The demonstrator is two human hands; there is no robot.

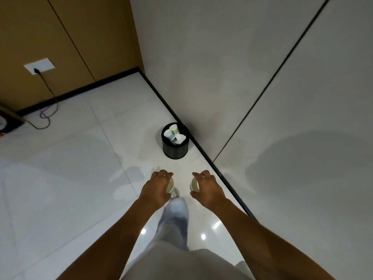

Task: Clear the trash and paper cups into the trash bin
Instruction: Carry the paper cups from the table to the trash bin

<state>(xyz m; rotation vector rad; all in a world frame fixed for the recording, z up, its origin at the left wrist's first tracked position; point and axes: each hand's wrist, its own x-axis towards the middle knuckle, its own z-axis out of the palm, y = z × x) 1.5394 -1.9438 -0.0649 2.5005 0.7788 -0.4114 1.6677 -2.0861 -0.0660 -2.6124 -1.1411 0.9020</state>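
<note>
A small black trash bin [175, 147] stands on the white tile floor against the grey wall, holding paper cups [171, 132] and crumpled white paper [180, 138]. My left hand [156, 185] grips a paper cup [170, 185], its open mouth turned to the right. My right hand [207, 187] grips another paper cup [194, 184], its mouth turned to the left. Both hands are held out in front of me, a short way before the bin and apart from it.
A grey wall [262, 77] with a black baseboard runs along the right. A brown panel wall at the back left has a socket [39, 66] with a cable trailing on the floor to a dark device [8, 122]. My leg and shoe [175, 194] show below the hands.
</note>
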